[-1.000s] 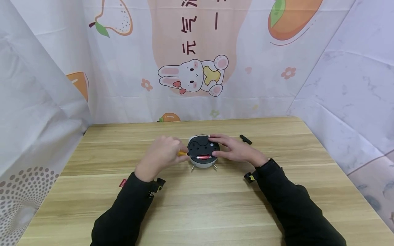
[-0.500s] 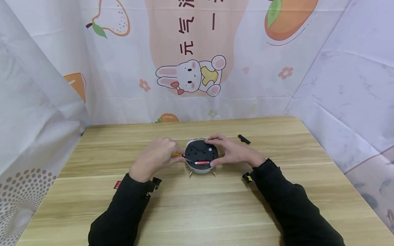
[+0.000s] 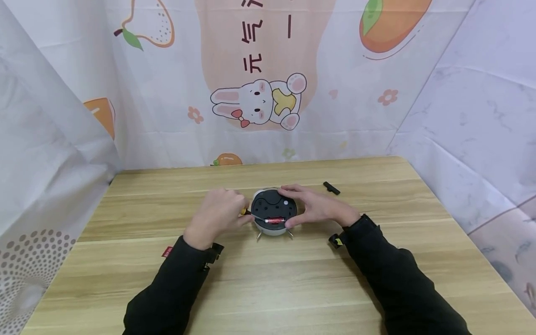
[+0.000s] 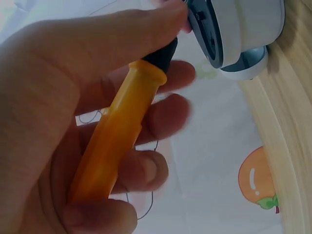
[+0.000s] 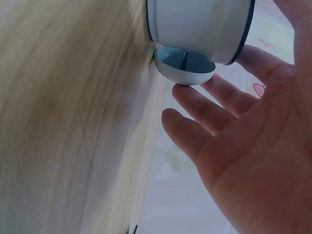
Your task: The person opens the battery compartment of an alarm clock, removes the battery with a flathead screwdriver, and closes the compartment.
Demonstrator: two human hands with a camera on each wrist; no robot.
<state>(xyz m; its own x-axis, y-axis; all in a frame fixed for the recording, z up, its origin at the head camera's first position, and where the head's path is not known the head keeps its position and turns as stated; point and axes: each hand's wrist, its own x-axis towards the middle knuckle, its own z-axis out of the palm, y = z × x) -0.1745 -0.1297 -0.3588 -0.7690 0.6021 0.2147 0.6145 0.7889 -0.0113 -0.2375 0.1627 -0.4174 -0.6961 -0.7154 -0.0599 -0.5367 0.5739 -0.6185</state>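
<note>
Wood (image 3: pixel 268 284) bears a white, black-backed clock (image 3: pixel 271 207) — right hand (image 3: pixel 315 205) holding it, left hand (image 3: pixel 217 215) gripping an orange screwdriver (image 4: pixel 115 136).

Bare desk (image 3: pixel 274 288) is stretching between the black sleeves (image 3: pixel 163 293), leaving a way to the clock (image 3: pixel 266 200) from the near side — only its thin legs (image 3: pixel 259 236) are jutting there. The left hand (image 3: pixel 218 211), with its orange-handled tool (image 4: pixel 114 134), is blocking the clock's left; the right hand (image 3: pixel 318 207) is blocking its right — a small black piece (image 3: pixel 331 188) lying beyond. Cloth (image 3: pixel 167 116) is closing off the back.
</note>
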